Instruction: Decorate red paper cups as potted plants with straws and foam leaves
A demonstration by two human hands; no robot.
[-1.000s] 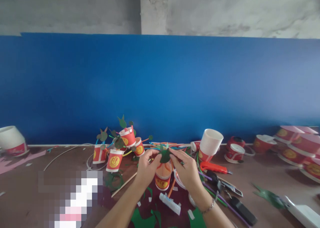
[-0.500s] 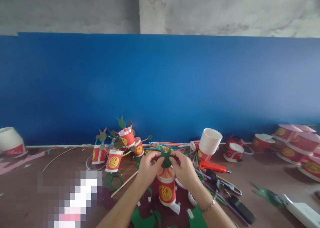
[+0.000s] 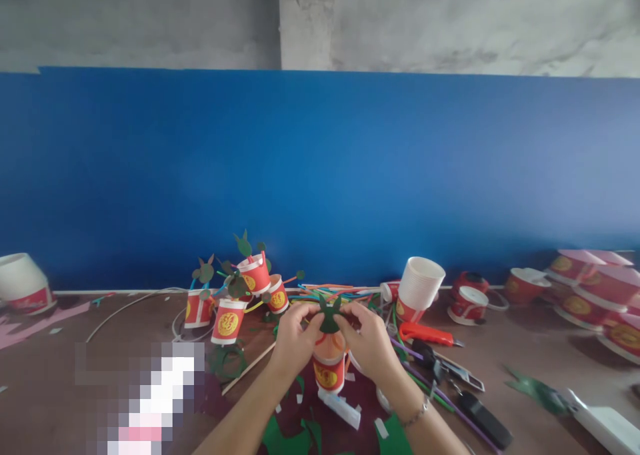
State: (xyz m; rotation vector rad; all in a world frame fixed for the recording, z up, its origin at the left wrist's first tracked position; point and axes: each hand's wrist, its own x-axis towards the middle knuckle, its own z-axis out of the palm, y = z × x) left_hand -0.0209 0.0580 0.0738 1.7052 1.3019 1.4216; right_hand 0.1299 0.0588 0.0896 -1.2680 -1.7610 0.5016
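Pinching a dark-green, round paper cut-out with two pointed ears (image 3: 329, 319) at both edges: on one side between thumb and bent fingers of the left hand (image 3: 296, 338), on the other in the same way with the right hand (image 3: 367, 335). Raised at the middle of the view, directly over the orange-tinged mouth of a small red-and-white paper cup with a gold emblem (image 3: 329, 375). Impossible to tell any join between cut-out and cup, or any contact of cup base with the dark-brown tabletop (image 3: 135, 325).

To do this well, probably best to press lightly and evenly, with thumbs flat on the near face and fingertips backing the far one, so as not to crease or fold back the thin paper. Better to grip low on the rounded part, away from the ears, and to steady both wrists while centring over the cup. Also wise to stay clear of the pale glue tube with a whitish body (image 3: 341, 410), lying aslant just in front of the cup.

Pointing ears-up, flat face towards the viewer; long axis running from rounded chin to ear tips, close to upright. Likewise near-upright along the cup, mouth upward.
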